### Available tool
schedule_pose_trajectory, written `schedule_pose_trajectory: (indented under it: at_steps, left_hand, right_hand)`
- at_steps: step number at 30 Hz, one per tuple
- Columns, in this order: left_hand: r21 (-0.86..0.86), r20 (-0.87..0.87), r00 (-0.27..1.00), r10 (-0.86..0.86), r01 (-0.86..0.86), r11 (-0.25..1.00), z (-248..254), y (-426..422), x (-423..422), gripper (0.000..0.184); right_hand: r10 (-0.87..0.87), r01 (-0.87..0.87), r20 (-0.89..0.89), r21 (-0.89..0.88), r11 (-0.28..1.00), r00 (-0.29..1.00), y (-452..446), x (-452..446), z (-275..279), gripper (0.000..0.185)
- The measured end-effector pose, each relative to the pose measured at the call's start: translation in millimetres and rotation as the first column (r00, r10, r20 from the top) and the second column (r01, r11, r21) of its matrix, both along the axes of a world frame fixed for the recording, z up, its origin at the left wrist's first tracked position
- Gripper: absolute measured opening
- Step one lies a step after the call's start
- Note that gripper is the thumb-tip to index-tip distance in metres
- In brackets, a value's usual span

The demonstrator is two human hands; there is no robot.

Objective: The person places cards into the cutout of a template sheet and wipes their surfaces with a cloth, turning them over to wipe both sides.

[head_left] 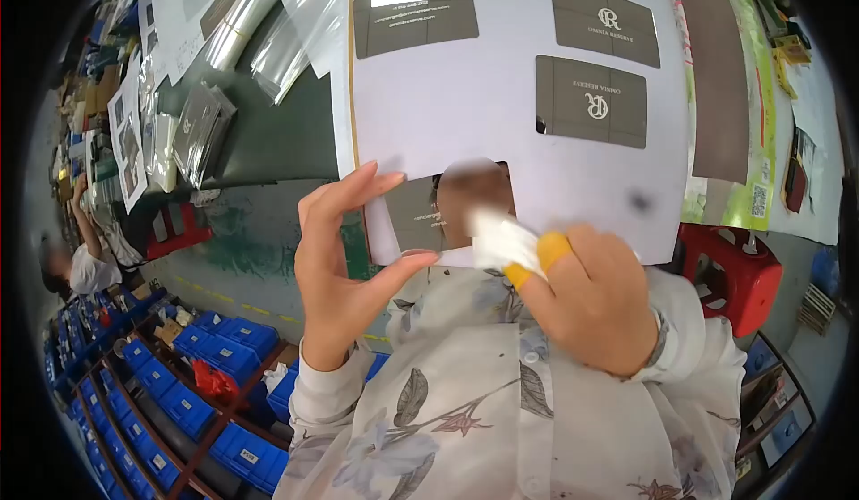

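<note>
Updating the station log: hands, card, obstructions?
Left hand steadying the near card at its edges. Right hand gripping white wipe, blurred. Wipe and right hand partly block the view.

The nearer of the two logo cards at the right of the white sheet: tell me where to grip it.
Best pinch the nearer card by its short edges, from above on the near side: it lies flat, and another card sits close beyond.
</note>
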State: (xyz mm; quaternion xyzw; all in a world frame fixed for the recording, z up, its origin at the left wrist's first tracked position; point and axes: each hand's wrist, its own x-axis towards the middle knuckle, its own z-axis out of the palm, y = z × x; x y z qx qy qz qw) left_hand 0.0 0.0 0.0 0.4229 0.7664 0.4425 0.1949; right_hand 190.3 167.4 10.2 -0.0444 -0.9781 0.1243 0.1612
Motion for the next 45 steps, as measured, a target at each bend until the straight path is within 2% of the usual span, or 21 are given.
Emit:
schedule_pose_trajectory:
  at_steps: [2, 6, 8, 10, 11, 15, 17, 18, 21, 22, 24, 29, 31, 32, 33, 35, 38, 39, 42, 43, 45]
  left_hand:
    - [0.033, -0.003, 1.0, 0.012, -0.011, 0.999, 0.0, -2.1, 0.0, 0.088]
    - [0.042, -0.017, 1.0, 0.015, -0.014, 0.999, -1.3, 2.3, -1.2, 0.087]
    - [0.028, -0.025, 1.0, 0.008, -0.007, 1.0, -0.3, 3.5, -1.2, 0.086]
    - [0.039, -0.006, 1.0, 0.01, -0.01, 0.999, -1.9, 2.9, -2.3, 0.086]
    - [0.051, 0.012, 1.0, 0.012, -0.013, 0.999, -2.9, 2.1, -2.6, 0.086]
    - [0.026, -0.046, 0.999, -0.007, 0.008, 1.0, -4.8, -1.0, -3.6, 0.084]
    - [0.07, -0.061, 0.998, -0.008, 0.012, 0.997, -5.7, 0.8, -1.3, 0.082]
    - [0.074, -0.056, 0.998, 0.004, 0.001, 0.997, -6.4, 1.4, -1.3, 0.082]
    - [0.096, -0.017, 1.0, -0.016, 0.017, 0.995, -6.5, 2.7, -1.8, 0.081]
    - [0.09, -0.014, 1.0, -0.012, 0.013, 0.996, -6.0, 3.5, -1.7, 0.08]
    - [0.082, -0.018, 1.0, -0.007, 0.008, 0.997, -5.5, 3.2, -2.7, 0.08]
    - [0.082, -0.033, 0.999, 0.021, -0.018, 0.996, -8.4, 0.6, 1.4, 0.078]
    - [0.105, -0.016, 1.0, 0.024, -0.022, 0.994, -10.0, 2.4, 1.1, 0.078]
    - [0.118, -0.007, 1.0, 0.02, -0.019, 0.993, -9.8, 2.6, 1.0, 0.078]
    - [0.12, -0.004, 1.0, 0.022, -0.021, 0.993, -9.3, 2.9, 0.2, 0.078]
    - [0.114, -0.016, 1.0, 0.002, 0.0, 0.993, -7.9, 3.9, -1.3, 0.078]
    - [0.102, -0.019, 1.0, 0.004, -0.002, 0.995, -6.2, 3.7, -1.4, 0.078]
    - [0.095, -0.021, 1.0, 0.0, 0.002, 0.995, -5.9, 2.9, -1.1, 0.078]
    - [0.091, -0.009, 1.0, 0.013, -0.012, 0.996, -6.7, 1.3, -0.4, 0.077]
    - [0.098, -0.014, 1.0, 0.013, -0.012, 0.995, -7.5, 1.6, -0.1, 0.077]
    - [0.108, -0.013, 1.0, 0.02, -0.018, 0.994, -8.5, 2.1, 1.1, 0.077]
  right_hand:
    - [0.034, -0.028, 0.044, -0.116, 0.993, 0.998, 1.8, 8.3, 8.5, 0.021]
    - [0.011, -0.01, 0.045, -0.033, 0.999, 0.999, 12.7, 5.9, 0.1, 0.021]
    - [0.001, -0.002, -0.112, -0.007, 1.0, 0.994, -0.4, -5.4, -9.2, 0.02]
    - [0.074, -0.079, -0.068, -0.073, 0.994, 0.995, -14.1, -16.0, -6.7, 0.021]
    - [0.101, -0.111, -0.124, -0.075, 0.991, 0.987, -22.1, -25.3, -10.3, 0.022]
    - [0.12, -0.128, -0.102, -0.079, 0.989, 0.988, -21.2, -29.1, -10.5, 0.023]
    - [0.013, -0.01, -0.081, 0.033, 0.999, 0.997, -5.2, -13.7, -7.1, 0.019]
    - [0.019, -0.02, 0.009, 0.047, 0.999, 1.0, 5.2, -7.7, 1.9, 0.019]
    - [0.01, -0.017, 0.074, 0.093, 0.996, 0.997, 4.9, -7.7, 5.0, 0.018]
    - [0.013, -0.02, 0.073, 0.096, 0.995, 0.997, 2.2, -13.5, 0.8, 0.018]
    - [0.077, -0.072, -0.112, 0.045, 0.996, 0.991, -11.7, -34.3, -11.2, 0.017]
    - [0.05, -0.052, -0.076, -0.032, 0.998, 0.996, -8.6, -37.6, -5.9, 0.02]
    - [-0.011, 0.012, -0.014, 0.079, 0.997, 1.0, 8.0, -23.0, 0.8, 0.023]
    - [-0.034, 0.027, 0.076, 0.089, 0.996, 0.996, 12.8, -17.7, 7.2, 0.025]
    - [-0.032, 0.024, 0.08, 0.091, 0.996, 0.996, 12.3, -19.5, 5.7, 0.025]
    - [-0.011, 0.017, -0.049, 0.122, 0.992, 0.999, 8.2, -27.6, -0.7, 0.023]
    - [0.038, -0.032, -0.07, 0.077, 0.996, 0.997, -7.1, -51.3, -6.1, 0.021]
    - [0.053, -0.046, -0.036, 0.168, 0.985, 0.998, -8.8, -55.6, -4.5, 0.019]
    - [-0.027, 0.034, -0.094, 0.067, 0.997, 0.995, -0.5, -48.0, -8.3, 0.019]
    - [-0.021, 0.028, -0.093, 0.074, 0.997, 0.995, 5.8, -42.2, -5.6, 0.019]
    - [-0.094, 0.087, 0.031, 0.172, 0.981, 0.995, 16.3, -26.9, 3.5, 0.02]
